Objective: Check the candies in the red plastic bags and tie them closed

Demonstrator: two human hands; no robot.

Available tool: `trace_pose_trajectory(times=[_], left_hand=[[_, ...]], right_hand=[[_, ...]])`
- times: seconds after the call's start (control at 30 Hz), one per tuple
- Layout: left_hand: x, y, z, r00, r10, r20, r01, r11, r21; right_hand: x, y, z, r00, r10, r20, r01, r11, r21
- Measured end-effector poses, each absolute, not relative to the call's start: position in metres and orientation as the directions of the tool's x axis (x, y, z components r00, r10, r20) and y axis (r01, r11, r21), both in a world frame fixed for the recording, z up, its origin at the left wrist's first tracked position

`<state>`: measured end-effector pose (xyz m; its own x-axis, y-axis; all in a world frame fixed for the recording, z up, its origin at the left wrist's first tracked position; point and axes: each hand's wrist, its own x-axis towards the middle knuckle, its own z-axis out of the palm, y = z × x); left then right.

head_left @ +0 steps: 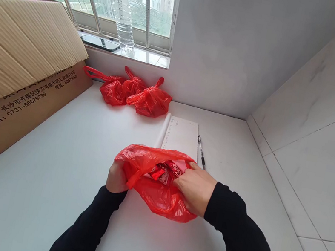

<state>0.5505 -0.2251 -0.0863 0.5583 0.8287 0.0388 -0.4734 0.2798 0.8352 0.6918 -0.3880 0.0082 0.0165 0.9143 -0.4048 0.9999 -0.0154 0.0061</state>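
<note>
A red plastic bag (162, 202) is held with its mouth spread above the white table. Inside it lie several small red and pink printed packets (162, 174). My left hand (117, 177) is closed on the bag's left side, its fingers partly covered by the plastic. Reaching into the mouth from the right, my right hand (195, 186) is beside the packets; its fingertips are hidden among them and the plastic, so I cannot make out its grip.
Several tied red bags (151, 99) sit against the back wall. Beyond the held bag lie an open notebook (184, 132) and a pen (201, 152). An open cardboard box (28, 105) stands at left. On the sill are a water bottle (123, 16) and a dark flat device (101, 42).
</note>
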Motion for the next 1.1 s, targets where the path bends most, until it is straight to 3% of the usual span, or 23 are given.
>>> trace_pose_trajectory(times=[0.33, 0.53, 0.6, 0.83, 0.97, 1.1], left_hand=[[0.55, -0.23, -0.073, 0.661, 0.745, 0.096, -0.423, 0.264, 0.867], [0.547, -0.23, -0.069, 0.702, 0.706, 0.096, -0.403, 0.283, 0.87], [0.547, -0.228, -0.071, 0.694, 0.713, 0.094, -0.407, 0.281, 0.869], [0.538, -0.228, -0.062, 0.53, 0.83, 0.177, -0.39, 0.052, 0.92], [0.519, -0.255, -0.045, 0.409, 0.876, 0.254, -0.112, -0.228, 0.967], [0.504, -0.287, -0.037, 0.449, 0.842, 0.298, 0.016, -0.341, 0.94]], right_hand=[[0.704, -0.389, 0.013, 0.087, 0.961, -0.264, 0.99, -0.112, -0.081], [0.701, -0.403, 0.047, -0.07, 0.995, -0.068, 0.85, 0.023, -0.527], [0.704, -0.409, 0.056, -0.095, 0.993, -0.067, 0.804, 0.036, -0.593], [0.726, -0.436, 0.072, -0.126, 0.992, 0.002, 0.822, 0.105, -0.56], [0.728, -0.459, 0.086, -0.182, 0.981, 0.063, 0.832, 0.188, -0.522], [0.725, -0.474, 0.092, -0.199, 0.977, 0.074, 0.852, 0.21, -0.48]])
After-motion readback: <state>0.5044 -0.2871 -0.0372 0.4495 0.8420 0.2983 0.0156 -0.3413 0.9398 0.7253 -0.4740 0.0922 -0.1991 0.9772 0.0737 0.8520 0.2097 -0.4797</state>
